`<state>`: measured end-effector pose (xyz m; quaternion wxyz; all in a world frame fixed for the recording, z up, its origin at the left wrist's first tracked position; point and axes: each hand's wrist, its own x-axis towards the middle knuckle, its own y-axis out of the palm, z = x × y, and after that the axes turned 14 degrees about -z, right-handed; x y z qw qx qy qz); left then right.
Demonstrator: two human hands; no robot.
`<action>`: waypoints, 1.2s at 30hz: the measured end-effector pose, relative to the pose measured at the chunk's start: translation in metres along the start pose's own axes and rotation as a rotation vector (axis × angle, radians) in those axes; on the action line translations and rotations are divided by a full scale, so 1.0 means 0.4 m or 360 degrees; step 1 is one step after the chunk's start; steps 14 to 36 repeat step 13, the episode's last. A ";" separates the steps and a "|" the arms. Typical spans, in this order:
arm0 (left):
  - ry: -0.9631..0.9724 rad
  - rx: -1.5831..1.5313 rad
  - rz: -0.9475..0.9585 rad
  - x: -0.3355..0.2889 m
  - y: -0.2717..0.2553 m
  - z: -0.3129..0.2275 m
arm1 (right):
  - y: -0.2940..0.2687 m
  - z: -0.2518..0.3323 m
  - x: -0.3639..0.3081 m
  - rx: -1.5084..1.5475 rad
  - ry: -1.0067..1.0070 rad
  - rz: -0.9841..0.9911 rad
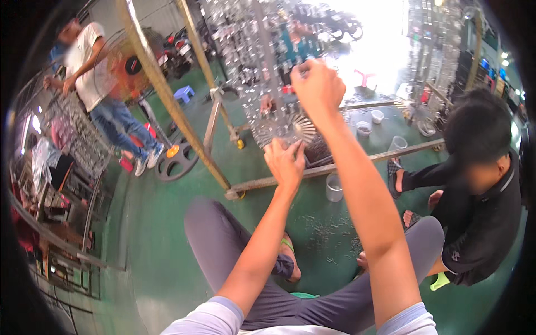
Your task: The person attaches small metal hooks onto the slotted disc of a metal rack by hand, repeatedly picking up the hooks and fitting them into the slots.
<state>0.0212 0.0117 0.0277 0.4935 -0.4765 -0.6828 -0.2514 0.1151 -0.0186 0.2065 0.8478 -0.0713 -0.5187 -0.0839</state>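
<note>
Many small shiny silver pieces point(237, 72) hang in rows from a rack in front of me. My right hand point(319, 89) is raised before these rows, its fingers curled into a pinch. Whatever it grips is too small to make out. Lower and to the left, my left hand point(286, 163) has thumb and fingers drawn together beside the bottom of the hanging rows. What they hold, if anything, cannot be seen. Just above the left hand's fingertips is a fan-shaped bundle of pale thin strips point(304, 129).
A metal frame bar point(335, 167) crosses low before me, with a clear plastic cup point(334, 188) beside it. Small metal bits point(329, 229) litter the green floor. A person in black point(480, 223) sits close at right. A standing fan point(131, 66) and another person stand left.
</note>
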 end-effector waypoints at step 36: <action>-0.0181 -0.0080 0.0300 -0.033 -0.007 0.014 | -0.078 -0.016 0.010 0.0178 0.0367 0.0647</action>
